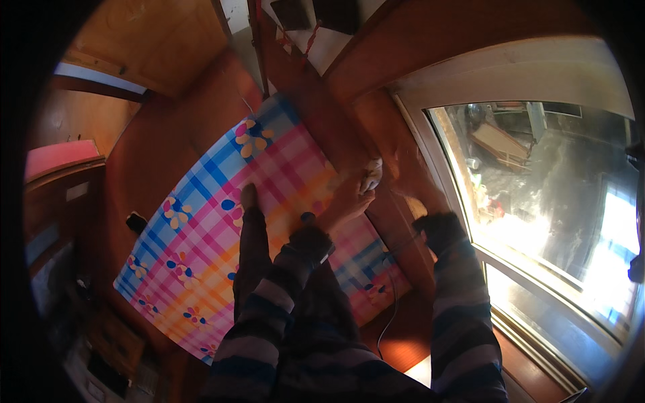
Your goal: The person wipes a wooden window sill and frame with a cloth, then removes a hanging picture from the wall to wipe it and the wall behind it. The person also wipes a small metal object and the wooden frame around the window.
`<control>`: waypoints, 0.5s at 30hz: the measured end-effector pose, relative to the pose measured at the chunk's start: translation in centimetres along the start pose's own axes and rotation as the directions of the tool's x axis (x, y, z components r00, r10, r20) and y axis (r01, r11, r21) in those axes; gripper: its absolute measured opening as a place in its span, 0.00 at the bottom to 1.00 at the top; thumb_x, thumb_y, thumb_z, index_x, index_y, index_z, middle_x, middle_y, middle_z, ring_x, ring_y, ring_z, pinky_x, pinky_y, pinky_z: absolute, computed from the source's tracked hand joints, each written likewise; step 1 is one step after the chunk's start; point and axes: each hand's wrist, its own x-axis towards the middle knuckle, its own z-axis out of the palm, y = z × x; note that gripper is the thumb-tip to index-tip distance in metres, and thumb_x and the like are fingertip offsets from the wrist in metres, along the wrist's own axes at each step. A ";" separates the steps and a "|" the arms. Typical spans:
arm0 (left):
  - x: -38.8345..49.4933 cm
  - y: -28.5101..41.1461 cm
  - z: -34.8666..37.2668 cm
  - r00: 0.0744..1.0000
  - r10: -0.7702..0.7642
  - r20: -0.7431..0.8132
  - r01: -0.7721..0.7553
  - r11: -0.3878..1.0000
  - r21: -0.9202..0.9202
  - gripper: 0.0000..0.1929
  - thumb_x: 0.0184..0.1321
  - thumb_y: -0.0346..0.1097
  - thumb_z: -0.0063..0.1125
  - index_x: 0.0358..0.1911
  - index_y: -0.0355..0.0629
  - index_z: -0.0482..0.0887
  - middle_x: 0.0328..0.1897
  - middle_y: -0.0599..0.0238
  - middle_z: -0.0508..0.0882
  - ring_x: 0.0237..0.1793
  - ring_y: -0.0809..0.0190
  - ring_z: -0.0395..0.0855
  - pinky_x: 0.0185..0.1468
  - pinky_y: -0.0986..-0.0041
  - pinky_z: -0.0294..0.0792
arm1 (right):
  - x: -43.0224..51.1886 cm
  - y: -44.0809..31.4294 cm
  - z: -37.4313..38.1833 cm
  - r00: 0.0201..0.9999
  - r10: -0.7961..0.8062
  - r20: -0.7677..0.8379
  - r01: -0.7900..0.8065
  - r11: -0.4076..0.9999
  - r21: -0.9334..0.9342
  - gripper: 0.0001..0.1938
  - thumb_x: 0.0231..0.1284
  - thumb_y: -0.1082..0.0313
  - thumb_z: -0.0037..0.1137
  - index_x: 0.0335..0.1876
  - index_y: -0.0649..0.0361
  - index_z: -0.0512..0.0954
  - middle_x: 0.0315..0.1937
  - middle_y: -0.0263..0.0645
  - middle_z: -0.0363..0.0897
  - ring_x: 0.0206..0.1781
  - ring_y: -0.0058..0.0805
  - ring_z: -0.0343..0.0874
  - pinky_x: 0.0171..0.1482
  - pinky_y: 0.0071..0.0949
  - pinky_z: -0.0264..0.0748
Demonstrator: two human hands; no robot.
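Observation:
My left hand (350, 204) is closed around a crumpled whitish cloth (373, 174), at the edge of a dark reddish wooden ledge (347, 131). Below that hand spreads a plaid sheet or mat (201, 221) in pink, blue and orange with flower prints. My right hand (415, 174) is blurred and reaches along the wood beside the window frame (415, 121). Its fingers do not show clearly, nor whether anything is in them. Striped sleeves cover both arms. One of my feet (248, 195) rests on the plaid sheet.
A glass window (544, 201) fills the right side, with strong glare. A thin dark cable (394, 312) runs down past the sheet's right edge. Wooden panels (151, 40) stand at the upper left. A small dark object (135, 222) lies by the sheet's left edge.

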 end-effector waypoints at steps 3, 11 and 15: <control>-1.6 -0.3 -0.7 0.995 -0.055 -0.084 0.055 0.998 -0.002 0.26 0.67 0.40 0.63 0.68 0.44 0.76 0.54 0.51 0.86 0.55 0.50 0.87 0.58 0.62 0.77 | -5.4 -2.3 4.5 0.971 -0.109 -0.211 0.119 0.992 0.037 0.44 0.59 0.56 0.78 0.77 0.65 0.66 0.65 0.56 0.77 0.63 0.50 0.83 0.62 0.44 0.82; -8.5 0.6 -0.1 0.991 -0.077 0.113 0.120 0.889 -0.442 0.25 0.74 0.44 0.63 0.70 0.43 0.76 0.57 0.66 0.84 0.51 0.62 0.86 0.54 0.68 0.79 | -14.0 -9.1 8.2 0.953 0.094 0.286 -0.178 -0.592 0.786 0.32 0.86 0.40 0.44 0.80 0.56 0.69 0.69 0.39 0.79 0.71 0.33 0.78 0.67 0.39 0.80; -10.6 1.1 -0.3 0.952 -0.198 0.233 0.299 0.767 -0.568 0.24 0.77 0.48 0.62 0.69 0.45 0.77 0.59 0.64 0.84 0.54 0.62 0.88 0.53 0.66 0.84 | -16.0 -11.3 6.8 0.972 0.014 0.235 -0.146 -0.745 0.651 0.30 0.87 0.42 0.43 0.79 0.58 0.69 0.70 0.41 0.78 0.71 0.33 0.79 0.70 0.38 0.80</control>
